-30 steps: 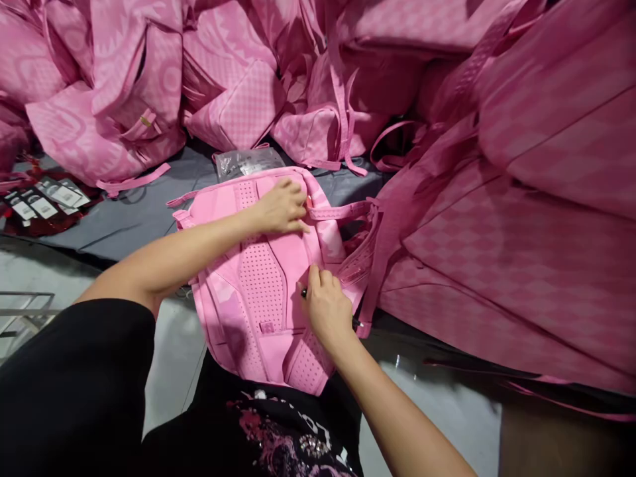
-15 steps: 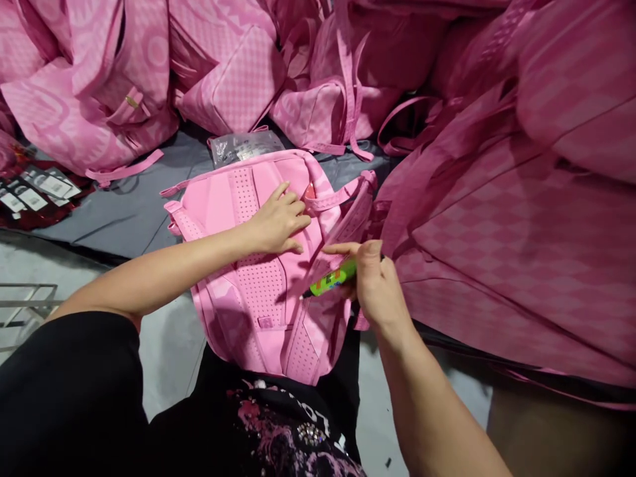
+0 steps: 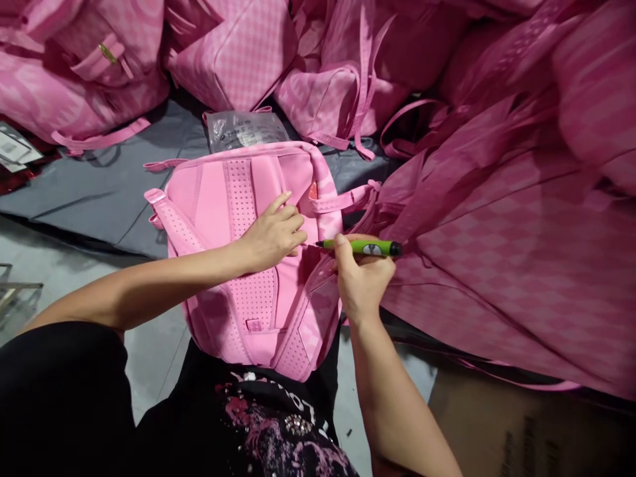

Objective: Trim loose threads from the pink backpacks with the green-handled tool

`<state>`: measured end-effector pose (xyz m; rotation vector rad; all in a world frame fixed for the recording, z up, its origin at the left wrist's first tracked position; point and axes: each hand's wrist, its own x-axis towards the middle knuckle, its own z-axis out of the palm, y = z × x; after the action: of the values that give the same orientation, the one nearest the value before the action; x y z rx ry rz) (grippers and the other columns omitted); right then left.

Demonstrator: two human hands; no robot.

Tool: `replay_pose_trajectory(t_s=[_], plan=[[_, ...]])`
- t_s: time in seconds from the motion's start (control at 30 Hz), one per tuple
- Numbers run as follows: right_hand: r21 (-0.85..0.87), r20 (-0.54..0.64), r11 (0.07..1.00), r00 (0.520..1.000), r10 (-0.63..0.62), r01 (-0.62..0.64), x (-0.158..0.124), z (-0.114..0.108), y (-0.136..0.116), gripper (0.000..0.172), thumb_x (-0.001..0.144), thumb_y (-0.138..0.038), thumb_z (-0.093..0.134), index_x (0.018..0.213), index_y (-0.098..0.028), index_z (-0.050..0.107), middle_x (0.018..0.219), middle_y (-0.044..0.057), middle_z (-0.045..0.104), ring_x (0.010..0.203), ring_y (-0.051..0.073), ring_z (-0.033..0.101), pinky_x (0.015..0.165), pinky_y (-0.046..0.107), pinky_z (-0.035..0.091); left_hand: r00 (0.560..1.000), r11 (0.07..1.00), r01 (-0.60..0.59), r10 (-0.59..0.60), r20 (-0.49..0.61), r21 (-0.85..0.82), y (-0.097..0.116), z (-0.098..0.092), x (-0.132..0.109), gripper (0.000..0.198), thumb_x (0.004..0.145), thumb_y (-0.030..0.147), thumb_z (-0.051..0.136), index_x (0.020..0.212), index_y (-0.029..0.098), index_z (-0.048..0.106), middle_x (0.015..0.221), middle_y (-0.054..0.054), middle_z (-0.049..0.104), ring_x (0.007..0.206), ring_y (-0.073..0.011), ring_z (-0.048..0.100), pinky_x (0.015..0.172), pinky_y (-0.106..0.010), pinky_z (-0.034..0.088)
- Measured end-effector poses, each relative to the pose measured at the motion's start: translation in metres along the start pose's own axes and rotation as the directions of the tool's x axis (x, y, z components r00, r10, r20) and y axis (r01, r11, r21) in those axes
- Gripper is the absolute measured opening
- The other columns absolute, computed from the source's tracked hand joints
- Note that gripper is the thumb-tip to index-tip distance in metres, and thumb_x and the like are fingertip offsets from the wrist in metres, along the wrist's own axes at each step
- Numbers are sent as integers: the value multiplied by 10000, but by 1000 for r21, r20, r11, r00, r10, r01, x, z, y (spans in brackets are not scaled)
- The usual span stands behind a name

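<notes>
A pink backpack (image 3: 263, 295) leans between the table edge and my lap, with its dotted padded back and shoulder straps facing me. My left hand (image 3: 273, 235) lies across the back panel, fingers bent and gripping the fabric near the right side. Just right of it, my right hand (image 3: 365, 271) is closed around a green marker (image 3: 360, 247). The marker lies nearly level, its dark tip pointing left, close to my left fingers. Whether the tip touches anything is hard to tell.
More pink checked backpacks (image 3: 248, 59) crowd the back of the grey-covered table (image 3: 99, 192), and a large pile (image 3: 521, 238) fills the right. A clear plastic packet (image 3: 243, 129) lies behind my backpack. Tags (image 3: 17, 149) are at far left, a cardboard box (image 3: 487, 424) below right.
My right hand has moved up and left, and the marker has turned from slanting down to nearly level, its tip now by my left fingers. The left fingers have drawn closer together.
</notes>
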<state>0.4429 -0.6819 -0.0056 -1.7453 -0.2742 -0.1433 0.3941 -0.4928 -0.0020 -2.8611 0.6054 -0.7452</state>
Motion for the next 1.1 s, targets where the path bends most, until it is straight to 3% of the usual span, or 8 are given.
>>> replay_pose_trajectory(t_s=[0.27, 0.9, 1.1], plan=[[-182, 108, 973, 986, -124, 143, -5, 2, 1, 276, 850, -436, 706, 842, -162, 669, 698, 33, 693, 584, 168, 638, 576, 278, 503, 999, 1000, -18, 18, -37, -1, 2, 5, -3, 174, 919, 347, 657, 872, 185, 697, 823, -21, 636, 941, -207, 563, 1081, -526, 450], [-134, 163, 990, 986, -29, 52, -5, 3, 0, 343, 862, -491, 708, 881, -150, 669, 741, 49, 697, 627, 186, 655, 589, 288, 509, 999, 999, 21, -20, 26, -36, 6, 2, -4, 235, 1009, 264, 492, 928, 178, 696, 848, -27, 640, 972, -198, 566, 1112, -513, 418], [-171, 131, 985, 991, -9, 32, -5, 2, 5, 376, 859, -518, 702, 901, -145, 676, 741, 58, 705, 624, 192, 662, 605, 296, 521, 999, 999, 5, -6, -35, -39, 5, 7, -5, 211, 995, 252, 514, 911, 177, 692, 864, -36, 654, 975, -210, 569, 1097, -503, 426]])
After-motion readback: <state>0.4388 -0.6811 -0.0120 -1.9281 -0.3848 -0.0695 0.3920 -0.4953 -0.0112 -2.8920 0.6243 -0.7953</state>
